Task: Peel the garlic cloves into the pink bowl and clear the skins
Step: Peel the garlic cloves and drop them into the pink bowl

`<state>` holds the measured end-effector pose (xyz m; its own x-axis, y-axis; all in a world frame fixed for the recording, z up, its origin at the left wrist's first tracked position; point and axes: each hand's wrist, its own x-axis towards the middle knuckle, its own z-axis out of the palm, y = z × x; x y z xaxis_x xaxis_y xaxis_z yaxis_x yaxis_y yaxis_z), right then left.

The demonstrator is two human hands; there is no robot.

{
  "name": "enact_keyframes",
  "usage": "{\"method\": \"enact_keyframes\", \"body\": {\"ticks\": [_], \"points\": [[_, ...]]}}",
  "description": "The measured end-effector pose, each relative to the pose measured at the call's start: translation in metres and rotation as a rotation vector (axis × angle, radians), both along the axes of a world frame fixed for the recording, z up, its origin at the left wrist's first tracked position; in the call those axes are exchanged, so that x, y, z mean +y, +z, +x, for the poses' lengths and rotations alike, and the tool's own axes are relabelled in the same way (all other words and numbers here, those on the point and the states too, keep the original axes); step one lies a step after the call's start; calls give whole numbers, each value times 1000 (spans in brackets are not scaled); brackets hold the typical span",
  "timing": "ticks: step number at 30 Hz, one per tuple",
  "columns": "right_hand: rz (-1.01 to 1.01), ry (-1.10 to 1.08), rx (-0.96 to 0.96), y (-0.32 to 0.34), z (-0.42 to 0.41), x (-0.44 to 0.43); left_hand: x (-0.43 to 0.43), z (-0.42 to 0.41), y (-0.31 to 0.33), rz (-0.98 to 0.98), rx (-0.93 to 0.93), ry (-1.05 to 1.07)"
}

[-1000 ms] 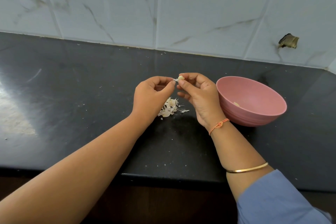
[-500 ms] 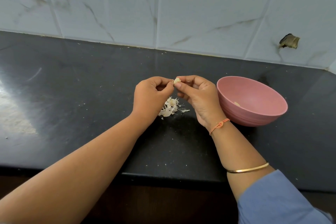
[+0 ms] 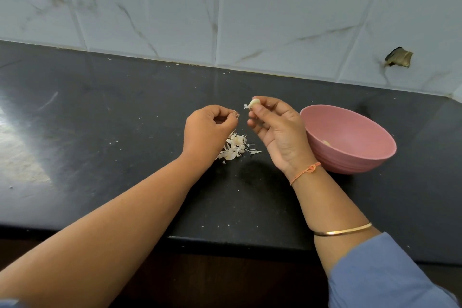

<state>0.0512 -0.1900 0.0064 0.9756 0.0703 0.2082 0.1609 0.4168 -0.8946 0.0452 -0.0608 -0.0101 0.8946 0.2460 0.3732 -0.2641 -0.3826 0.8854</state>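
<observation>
The hands have separated. Half a second ago the fingertips of both met on the clove. Now there is a clear gap between them, and the left hand has drawn away to the left.

Nearest the camera, the right forearm carries a blue sleeve (image 3: 375,272), a gold bangle (image 3: 342,232) and an orange thread (image 3: 305,172) at the wrist.

The left hand (image 3: 210,130) is curled, with thumb and forefinger pinching what appears to be a small skin fragment (image 3: 236,114). The right hand (image 3: 277,130) is held palm up and pinches the garlic clove (image 3: 254,102) at its fingertips, above the counter (image 3: 125,132). A thin tag of skin projects from the left end of the clove.

The skin pile (image 3: 233,149) lies on the counter below the gap between the hands, partly hidden behind the left hand.

The pink bowl (image 3: 350,165) stands just beside the right hand, on its right. One pale piece (image 3: 326,142) rests inside, probably a peeled clove.

Beyond is the tiled wall (image 3: 275,20), with a broken hole (image 3: 398,57) at the right.

Assessment: one strip has probably come free, so this clove is nearly bare. Remaining steps: drop the fragment on the pile, remove the last tag, transfer the clove to the bowl. The skins are not yet cleared.
</observation>
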Motion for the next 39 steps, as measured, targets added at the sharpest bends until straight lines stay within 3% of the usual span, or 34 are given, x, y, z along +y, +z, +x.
{"method": "enact_keyframes", "body": {"ticks": [3, 9, 25, 39], "points": [[-7, 2, 38, 1, -1, -1, 0, -2, 1, -22, 15, 8], [-269, -99, -27, -4, -1, 3, -1, -4, 4, -54, 7, 22], [-375, -182, -139, -10, 5, 3, -3, -8, 7, -163, 8, -117], [-688, -316, -371, -15, 9, 4, -2, -5, 4, -124, 18, -122]]}}
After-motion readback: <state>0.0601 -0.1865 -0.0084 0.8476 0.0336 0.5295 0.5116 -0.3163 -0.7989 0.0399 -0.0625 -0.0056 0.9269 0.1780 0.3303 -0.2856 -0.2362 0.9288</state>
